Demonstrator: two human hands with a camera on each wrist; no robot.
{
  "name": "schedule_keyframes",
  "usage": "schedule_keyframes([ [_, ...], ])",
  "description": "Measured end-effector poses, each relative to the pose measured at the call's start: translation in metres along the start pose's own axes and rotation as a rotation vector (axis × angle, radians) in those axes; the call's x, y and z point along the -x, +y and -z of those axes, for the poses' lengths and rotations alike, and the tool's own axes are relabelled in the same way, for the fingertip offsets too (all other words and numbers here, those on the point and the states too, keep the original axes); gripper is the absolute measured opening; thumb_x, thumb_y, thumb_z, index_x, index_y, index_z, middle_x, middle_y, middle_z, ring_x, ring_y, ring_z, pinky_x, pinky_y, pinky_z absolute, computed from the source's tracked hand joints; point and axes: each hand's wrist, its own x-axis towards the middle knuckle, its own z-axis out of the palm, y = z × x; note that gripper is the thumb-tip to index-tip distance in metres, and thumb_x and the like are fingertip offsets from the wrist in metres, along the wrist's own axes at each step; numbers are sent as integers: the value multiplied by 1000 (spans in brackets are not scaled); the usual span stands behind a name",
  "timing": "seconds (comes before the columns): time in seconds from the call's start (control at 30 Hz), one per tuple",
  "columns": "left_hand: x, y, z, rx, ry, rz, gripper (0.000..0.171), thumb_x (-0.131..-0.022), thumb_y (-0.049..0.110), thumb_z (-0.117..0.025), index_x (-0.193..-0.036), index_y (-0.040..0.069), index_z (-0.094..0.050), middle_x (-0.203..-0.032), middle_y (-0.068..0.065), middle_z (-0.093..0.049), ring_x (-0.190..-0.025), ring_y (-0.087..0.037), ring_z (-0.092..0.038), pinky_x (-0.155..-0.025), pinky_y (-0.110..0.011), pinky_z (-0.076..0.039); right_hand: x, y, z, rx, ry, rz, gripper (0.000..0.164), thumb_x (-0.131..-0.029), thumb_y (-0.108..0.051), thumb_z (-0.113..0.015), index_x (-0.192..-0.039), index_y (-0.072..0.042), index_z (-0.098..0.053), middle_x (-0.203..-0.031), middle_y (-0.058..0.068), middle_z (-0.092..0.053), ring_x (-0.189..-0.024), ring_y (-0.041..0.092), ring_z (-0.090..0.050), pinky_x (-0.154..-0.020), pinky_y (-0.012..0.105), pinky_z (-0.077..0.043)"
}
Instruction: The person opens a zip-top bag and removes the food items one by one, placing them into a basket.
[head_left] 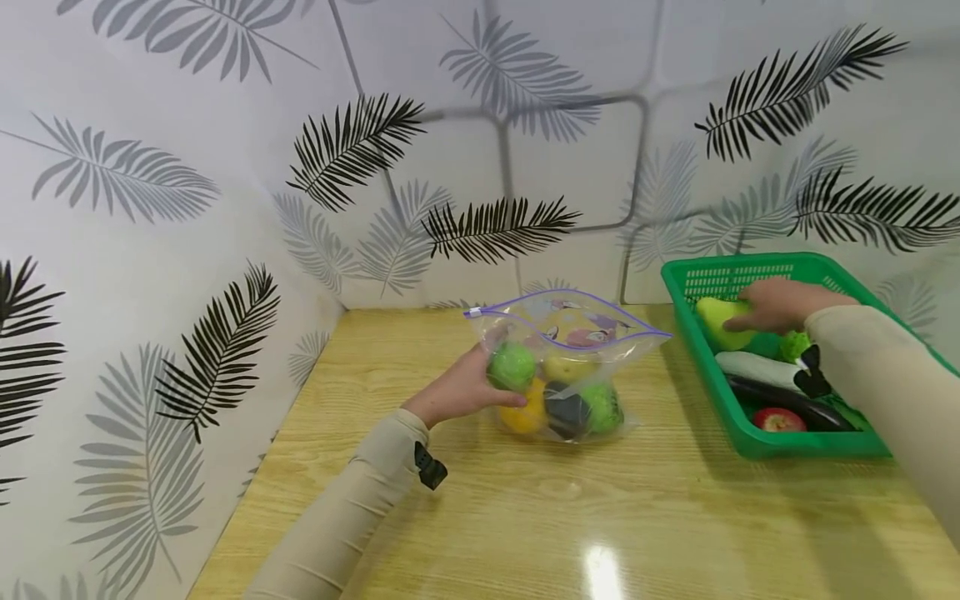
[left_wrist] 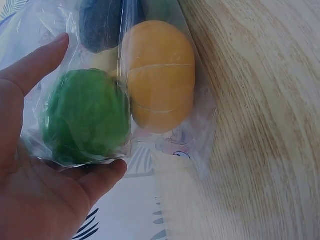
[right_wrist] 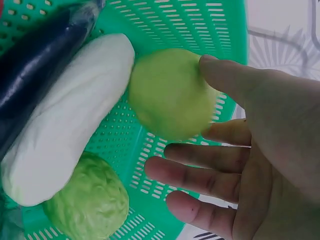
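My left hand [head_left: 468,387] grips the left side of a clear zip bag [head_left: 637,354], thumb in front and fingers round the edge. Its purple-edged mouth gapes upward. Through the plastic show a green round vegetable [left_wrist: 87,117], an orange pumpkin-like piece [left_wrist: 160,75], a dark piece [head_left: 566,411], a yellow fruit [head_left: 567,367] and another green piece [head_left: 602,408]. Over at the green basket [head_left: 720,417], my right hand [head_left: 783,304] reaches in beside a yellow-green pear [head_left: 718,323]. Its thumb tip meets the pear's edge in the right wrist view, with the other fingers extended alongside.
Also in the basket lie a white elongated vegetable [right_wrist: 75,110], an eggplant [head_left: 787,404], a red apple [head_left: 780,419] and a leafy green ball [right_wrist: 90,200]. Basket and bag stand on a wooden table [head_left: 525,517], with a leaf-patterned wall covering [head_left: 465,175] behind.
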Motion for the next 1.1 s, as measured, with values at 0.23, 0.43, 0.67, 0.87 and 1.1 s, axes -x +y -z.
schedule_keyframes([
  [0.23, 1, 1, -1, 0, -7, 5, 116, -79, 25, -88, -161, 33, -8, -157, -8, -36, -120, -20, -56, -100, -38, -49, 1, -12, 5, 146, 69, 34, 58, -99, -36, -62, -128, 14, -59, -122, 35, -63, -105, 47, -64, -86, 60, -51],
  [0.43, 1, 1, 0, -10, -4, 8, 116, -79, 27, -88, -162, 31, -7, -156, -8, -37, -120, -20, -56, -100, -39, -49, 16, -55, 26, 125, 232, 101, 40, -99, -26, -62, -126, 2, -67, -104, 15, -74, -85, 28, -70, -74, 53, -55],
  [0.67, -1, 2, 0, -31, 1, 12, 118, -78, 27, -89, -162, 31, -6, -156, -10, -38, -122, -23, -55, -101, -40, -49, 45, -141, 50, 68, 444, 355, 23, -100, -19, -61, -117, -12, -74, -100, 1, -75, -68, 8, -60, -65, 38, -51],
  [0.87, -3, 3, 1, -58, 11, 1, 115, -79, 25, -88, -161, 33, -9, -145, -11, -49, -119, -23, -57, -102, -41, -48, 42, -202, 47, 67, 433, 618, 19, -99, -10, -59, -108, -13, -75, -100, 0, -75, -75, 6, -64, -70, 33, -54],
  [1.1, -3, 4, 0, -92, 21, -17, 109, -79, 21, -88, -161, 26, -15, -135, -13, -56, -114, -23, -58, -104, -41, -46, 5, -233, 23, 107, 181, 628, 31, -103, 0, -45, -123, -3, -68, -112, 11, -73, -96, 22, -71, -87, 41, -57],
])
